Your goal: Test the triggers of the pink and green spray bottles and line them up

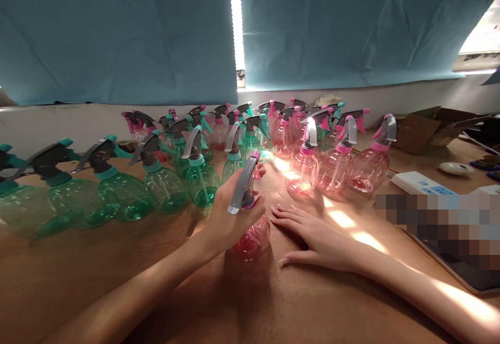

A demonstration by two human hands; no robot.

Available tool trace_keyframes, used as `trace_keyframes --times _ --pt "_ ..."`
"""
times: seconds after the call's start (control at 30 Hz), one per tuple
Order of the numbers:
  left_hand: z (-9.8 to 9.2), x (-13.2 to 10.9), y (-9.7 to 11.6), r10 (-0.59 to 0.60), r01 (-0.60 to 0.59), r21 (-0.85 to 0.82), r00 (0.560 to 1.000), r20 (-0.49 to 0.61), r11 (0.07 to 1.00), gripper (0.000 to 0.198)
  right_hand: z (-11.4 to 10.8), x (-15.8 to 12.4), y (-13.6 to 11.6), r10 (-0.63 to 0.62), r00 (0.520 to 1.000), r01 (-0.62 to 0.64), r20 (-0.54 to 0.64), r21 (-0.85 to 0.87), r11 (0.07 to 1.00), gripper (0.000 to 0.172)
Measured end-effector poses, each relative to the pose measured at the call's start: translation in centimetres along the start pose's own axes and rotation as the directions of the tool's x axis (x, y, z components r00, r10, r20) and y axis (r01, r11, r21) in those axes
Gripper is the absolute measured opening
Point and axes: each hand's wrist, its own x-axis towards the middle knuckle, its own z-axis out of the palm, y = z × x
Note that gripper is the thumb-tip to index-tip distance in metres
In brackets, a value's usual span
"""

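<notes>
My left hand is wrapped round the neck of a clear pink spray bottle with a grey and pink trigger head. The bottle stands on the wooden table before me. To its right, my right hand lies flat on the table, fingers stretched out, holding nothing. A row of green spray bottles runs off to the left. Beyond my right hand stand several pink spray bottles in a row, with sunlight falling across the nearest.
More pink and green spray bottles crowd the back by the wall. On the right are an open cardboard box, a white power strip, a white mouse-shaped object and a dark flat device, partly blurred out. Blue curtains hang behind.
</notes>
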Motion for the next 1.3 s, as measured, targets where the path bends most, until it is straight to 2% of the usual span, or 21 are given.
trace_keyframes --times 0.37,0.63,0.8,1.3 --pt "-0.01 -0.08 -0.04 -0.014 0.014 -0.008 1.000 0.003 1.000 0.034 0.01 -0.02 0.00 -0.007 1.000 0.007 -0.005 -0.010 1.000 0.087" --pt "0.04 -0.20 -0.30 0.013 -0.013 0.000 1.000 -0.024 1.000 0.037 0.16 -0.06 0.17 -0.010 1.000 0.010 -0.018 0.012 1.000 0.086" --pt "0.19 -0.27 -0.33 0.027 -0.029 -0.043 0.998 -0.049 0.999 0.042 0.04 -0.05 0.05 0.000 1.000 0.000 0.013 -0.016 1.000 0.089" --pt "0.01 -0.02 0.36 0.009 -0.006 -0.130 1.000 0.019 0.991 0.046 0.16 -0.11 0.15 -0.014 1.000 0.015 -0.015 0.011 1.000 0.086"
